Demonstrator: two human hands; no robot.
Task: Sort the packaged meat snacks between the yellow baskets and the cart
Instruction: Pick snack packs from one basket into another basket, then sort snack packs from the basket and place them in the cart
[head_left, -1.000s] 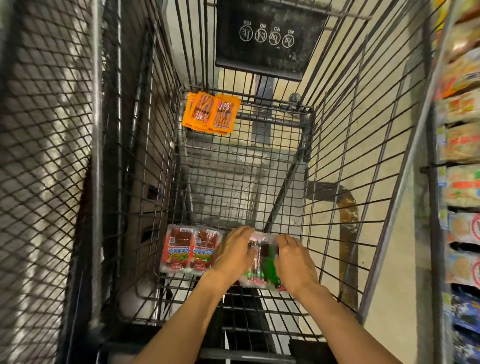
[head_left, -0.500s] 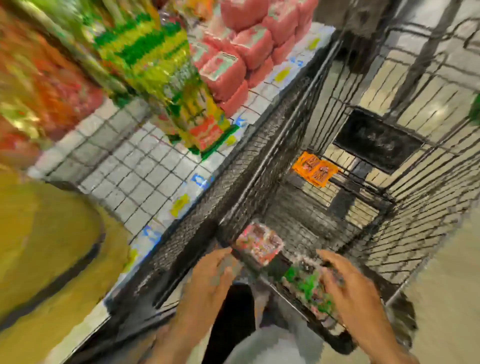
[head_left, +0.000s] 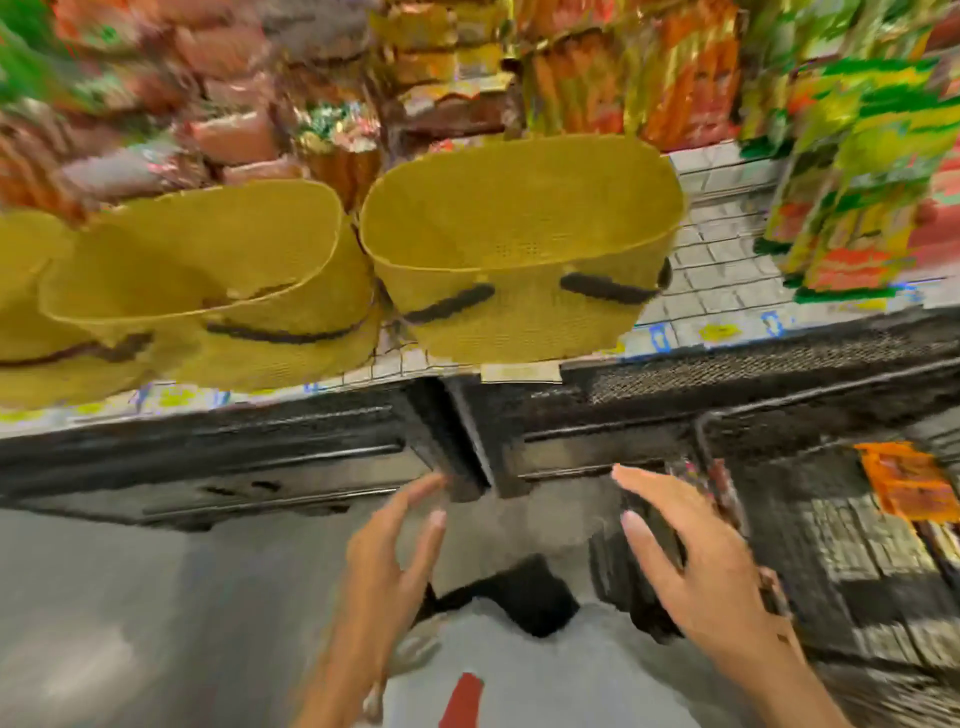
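Observation:
Two yellow baskets stand on the shelf ahead: one (head_left: 519, 249) at centre and one (head_left: 208, 280) to its left, both showing no packs inside from here. My left hand (head_left: 395, 540) and my right hand (head_left: 680, 551) hang empty below the shelf edge, fingers spread and relaxed. The wire cart (head_left: 831, 545) is at the right, just beyond my right hand. Orange meat snack packs (head_left: 904, 480) lie at its far end. The picture is blurred by head motion.
A third yellow basket (head_left: 26, 291) shows at the left edge. Shelves behind the baskets are packed with red, green and yellow snack packs (head_left: 852, 171). A black shelf base (head_left: 260, 452) runs below. Grey floor (head_left: 104, 623) lies at lower left.
My view swung left from inside the cart to the shelf with the baskets. Both hands let go of the green and red packs in the cart and came out empty.

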